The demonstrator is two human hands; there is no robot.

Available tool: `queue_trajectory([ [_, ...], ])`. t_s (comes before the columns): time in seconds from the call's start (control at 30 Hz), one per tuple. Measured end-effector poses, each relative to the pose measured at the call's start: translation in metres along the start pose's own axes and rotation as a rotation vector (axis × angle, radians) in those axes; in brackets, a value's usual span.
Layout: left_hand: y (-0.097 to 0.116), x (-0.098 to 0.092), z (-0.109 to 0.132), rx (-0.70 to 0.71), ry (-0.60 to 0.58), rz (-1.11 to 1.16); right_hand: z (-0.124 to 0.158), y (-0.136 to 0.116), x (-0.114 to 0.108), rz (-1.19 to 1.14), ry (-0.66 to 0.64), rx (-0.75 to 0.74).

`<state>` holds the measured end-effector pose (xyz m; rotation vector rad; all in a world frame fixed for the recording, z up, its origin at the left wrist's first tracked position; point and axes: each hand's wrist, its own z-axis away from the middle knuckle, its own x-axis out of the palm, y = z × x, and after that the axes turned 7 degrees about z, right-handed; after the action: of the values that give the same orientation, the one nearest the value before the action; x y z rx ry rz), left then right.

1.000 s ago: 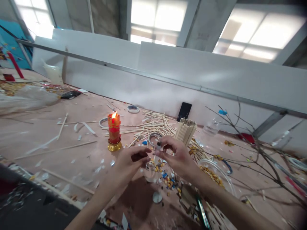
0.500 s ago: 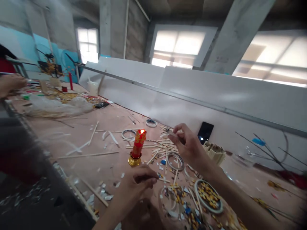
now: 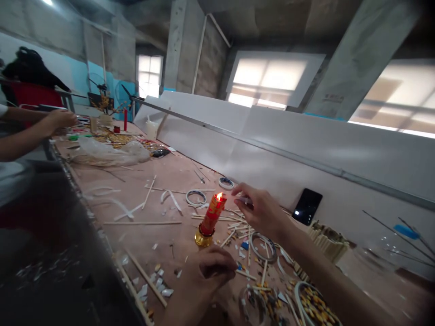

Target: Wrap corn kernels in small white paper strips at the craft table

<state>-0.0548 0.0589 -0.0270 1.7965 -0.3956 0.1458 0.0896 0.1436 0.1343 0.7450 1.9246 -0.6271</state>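
Note:
A lit red candle (image 3: 212, 215) stands, slightly tilted in view, in a gold holder (image 3: 203, 237) on the pinkish table (image 3: 152, 246). Just right of the flame, my right hand (image 3: 260, 208) pinches a small pale piece (image 3: 244, 199) between thumb and fingers. My left hand (image 3: 210, 276) is below the holder, thumb and fingertips together at the end of a thin pale stick (image 3: 245, 274). Under and beside the right hand lie scattered wooden sticks (image 3: 234, 218).
A ring tray of yellow pieces (image 3: 314, 304), tape rolls (image 3: 196, 198), a phone (image 3: 307, 206) and a stick bundle (image 3: 328, 242) lie around. A plastic bag (image 3: 108, 152) is at left. Another person's hand (image 3: 63, 119) is far left; a white panel (image 3: 265, 158) borders the back.
The view has shifted left, so things appear farther right. My right hand has moved closer to the candle flame with its small piece. More of the other person shows.

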Motion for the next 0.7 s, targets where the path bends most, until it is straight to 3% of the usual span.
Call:
queue_trajectory([
  [0.27, 0.026, 0.006, 0.006, -0.071, 0.068, 0.033, -0.004, -0.001, 0.004, 0.059, -0.023, 0.026],
  [0.7, 0.027, 0.008, 0.004, -0.115, 0.069, 0.003, -0.004, -0.004, 0.002, 0.063, -0.031, 0.110],
])
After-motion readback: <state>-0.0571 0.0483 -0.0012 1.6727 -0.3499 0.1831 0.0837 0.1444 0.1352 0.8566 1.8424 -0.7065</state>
